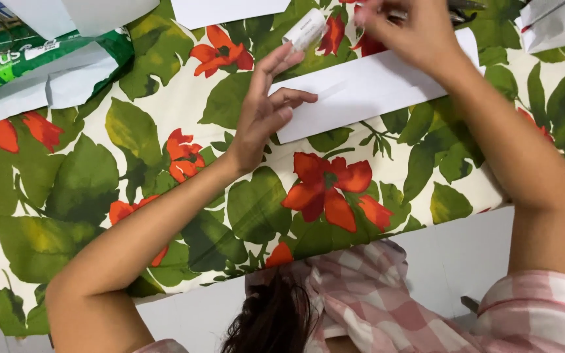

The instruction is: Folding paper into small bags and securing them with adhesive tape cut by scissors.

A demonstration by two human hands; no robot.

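Left hand (264, 111) raised over the flowered cloth (165, 196) on the worktop, fingers (282, 60) loosely spread, index tip touching the lower end of a small white tube (305, 29). Tube tilted, just above and to the right of those fingers, its far end pointing toward the right hand. Right hand (413, 29) up near the top edge, fingers bunched together over something small; what exactly sits in that pinch cannot be told, being hidden by the hand itself. Long white paper strip (361, 91) lying flat beneath both hands, running slantwise from under the left fingers to under the right wrist. Well left of the left fingers, a green packet (14, 62) with white sheets (67, 88) tucked around it. More white paper (227, 10) just beyond the tube, and another folded white piece (557, 26) to the right of the right fingers. Nothing lying between the two hands but the tube and the strip.
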